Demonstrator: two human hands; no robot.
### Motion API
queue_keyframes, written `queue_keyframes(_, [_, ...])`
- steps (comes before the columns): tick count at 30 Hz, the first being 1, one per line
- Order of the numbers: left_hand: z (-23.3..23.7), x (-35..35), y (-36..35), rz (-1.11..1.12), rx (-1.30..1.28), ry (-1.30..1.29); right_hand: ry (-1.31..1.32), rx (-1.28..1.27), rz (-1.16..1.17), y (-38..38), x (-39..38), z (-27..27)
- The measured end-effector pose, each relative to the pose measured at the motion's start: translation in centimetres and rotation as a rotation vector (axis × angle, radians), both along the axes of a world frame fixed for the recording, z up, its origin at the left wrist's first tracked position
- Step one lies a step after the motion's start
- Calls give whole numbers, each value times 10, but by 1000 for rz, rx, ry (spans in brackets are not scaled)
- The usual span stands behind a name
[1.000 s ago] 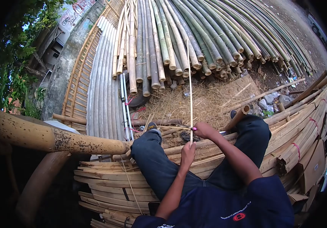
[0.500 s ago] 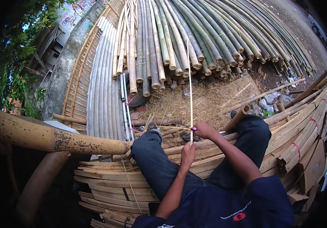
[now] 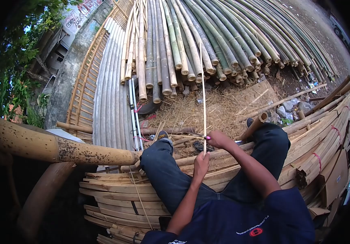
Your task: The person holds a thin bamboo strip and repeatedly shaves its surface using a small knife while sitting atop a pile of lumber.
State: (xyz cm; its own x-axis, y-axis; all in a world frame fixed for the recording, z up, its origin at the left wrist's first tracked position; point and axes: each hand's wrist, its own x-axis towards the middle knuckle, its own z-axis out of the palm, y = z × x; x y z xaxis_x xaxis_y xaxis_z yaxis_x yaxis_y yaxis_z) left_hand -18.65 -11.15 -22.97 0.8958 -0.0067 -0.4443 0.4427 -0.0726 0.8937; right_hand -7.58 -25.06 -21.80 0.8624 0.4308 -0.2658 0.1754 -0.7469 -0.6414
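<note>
My left hand [image 3: 201, 164] is closed around the lower end of a long, thin bamboo strip [image 3: 204, 110], which points up and away from me. Just above it, my right hand [image 3: 219, 139] grips a knife [image 3: 208, 138] whose handle shows pink. The knife meets the strip from the right side. Its blade is small and dark in this view, and its exact angle is hard to make out. Thin slivers or fibres stretch leftward from the contact spot. Both hands are between my knees, over split bamboo slats [image 3: 183, 162].
A large stack of bamboo poles [image 3: 175, 53] lies ahead. Shavings [image 3: 219, 105] cover the ground before it. A thick bamboo pole [image 3: 77, 152] crosses at left, near corrugated sheets [image 3: 112, 93] and a bamboo ladder [image 3: 83, 85]. Bundled slats [image 3: 325, 142] lie at right.
</note>
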Motion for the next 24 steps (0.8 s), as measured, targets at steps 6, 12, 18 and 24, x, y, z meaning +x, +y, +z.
queue_keyframes(6, [4,1,0,6,12,19,-3,-6,-6,0,0,0])
queue_keyframes(12, [5,1,1,2,59,12,6,-13,8,1,1,0])
queue_keyframes(18, [-5,0,1,-17,25,-23,6,-18,2,1,1,-5])
queue_keyframes(24, [4,1,0,-2,24,9,10,-4,-18,0,-1,1])
